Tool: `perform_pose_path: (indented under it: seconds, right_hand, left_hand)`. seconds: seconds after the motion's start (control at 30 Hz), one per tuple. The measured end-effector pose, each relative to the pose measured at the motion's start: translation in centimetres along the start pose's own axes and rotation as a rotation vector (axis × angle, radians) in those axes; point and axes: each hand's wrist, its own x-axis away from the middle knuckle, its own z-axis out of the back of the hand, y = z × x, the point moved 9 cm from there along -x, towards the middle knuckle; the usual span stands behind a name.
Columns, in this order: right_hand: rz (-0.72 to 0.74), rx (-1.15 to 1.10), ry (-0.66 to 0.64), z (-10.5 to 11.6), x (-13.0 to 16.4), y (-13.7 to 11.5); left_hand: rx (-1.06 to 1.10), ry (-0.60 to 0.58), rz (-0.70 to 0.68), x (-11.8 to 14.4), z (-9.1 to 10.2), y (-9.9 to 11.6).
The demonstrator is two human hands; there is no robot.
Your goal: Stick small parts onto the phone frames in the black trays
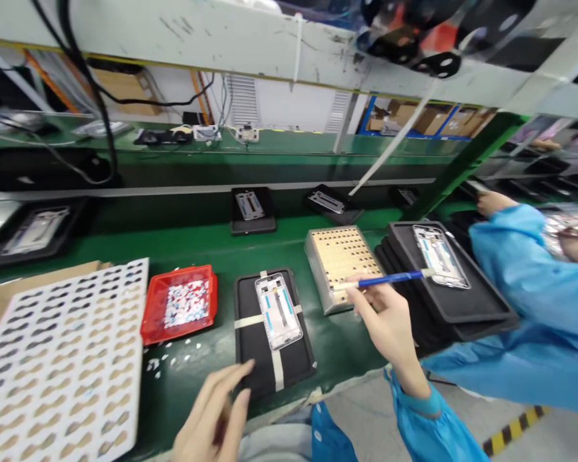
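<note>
My right hand (385,321) grips a blue pen-like stick (390,279) with pale ends. Its left end reaches over the beige block with rows of small holes (349,253); whether it touches cannot be made out. My left hand (216,410) is empty, thumb and fingers apart, beside the lower left corner of a black tray (250,372). On that tray, strapped with pale tape, lies a silver phone frame (279,311) with blue strips. Left of it stands a red bin (149,321) of small white and blue pieces (187,301).
A white sheet with rows of cutouts (77,359) lies at the left. At the right, a phone frame (440,256) tops stacked black trays (472,301). A co-worker's blue sleeve (525,282) is close by. More trays line the back, under a shelf beam (250,45).
</note>
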Motion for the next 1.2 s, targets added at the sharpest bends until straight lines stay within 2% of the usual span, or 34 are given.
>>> perform_pose_path:
  seconds: [0.07, 0.13, 0.2, 0.27, 0.37, 0.53, 0.6, 0.67, 0.8, 0.9, 1.03, 1.2]
  right_hand:
    - [-0.066, -0.221, -0.081, -2.4, 2.2, -1.5]
    - [-0.089, -0.379, -0.165, -5.0, 4.2, -3.0]
    - [-0.066, -0.457, -0.2, -6.8, 5.6, -4.1]
    - [0.0, -0.449, -0.193, -7.8, 6.3, -4.8]
    - [0.176, -0.345, -0.173, -8.3, 6.9, -5.7]
    - [0.576, -0.142, -0.31, -9.4, 8.3, -7.9]
    - [0.596, -0.128, -0.326, -9.8, 8.5, -8.0]
    - [0.474, -0.179, -0.278, -10.0, 8.2, -7.2]
    - [0.078, -0.335, -0.112, -10.5, 8.2, -4.3]
    - [-0.159, -0.427, -0.106, -11.7, 9.1, -2.7]
    - [-0.321, -0.542, -0.113, -12.5, 9.5, -1.9]
    - [-0.4, -0.591, -0.128, -13.1, 9.4, -1.6]
  left_hand:
    - [0.221, -0.119, 0.023, -0.9, -1.7, 1.3]
    - [0.436, -0.224, 0.15, -1.9, -3.6, 1.8]
    - [0.618, -0.303, 0.3, -2.4, -5.3, 2.2]
    - [0.732, -0.35, 0.392, -2.6, -6.3, 2.6]
    - [0.766, -0.316, 0.423, -3.0, -6.0, 2.8]
    - [0.71, -0.186, 0.367, -3.9, -4.2, 2.0]
    - [0.689, -0.131, 0.318, -4.1, -3.6, 1.8]
    - [0.666, -0.072, 0.249, -4.1, -2.9, 1.9]
    - [0.594, 0.066, 0.077, -3.6, -1.6, 2.7]
    - [0.522, 0.172, -0.033, -3.1, -0.8, 2.9]
    - [0.393, 0.274, -0.237, -2.5, 0.0, 3.7]
    - [0.096, 0.364, -0.518, -1.4, 0.3, 5.8]
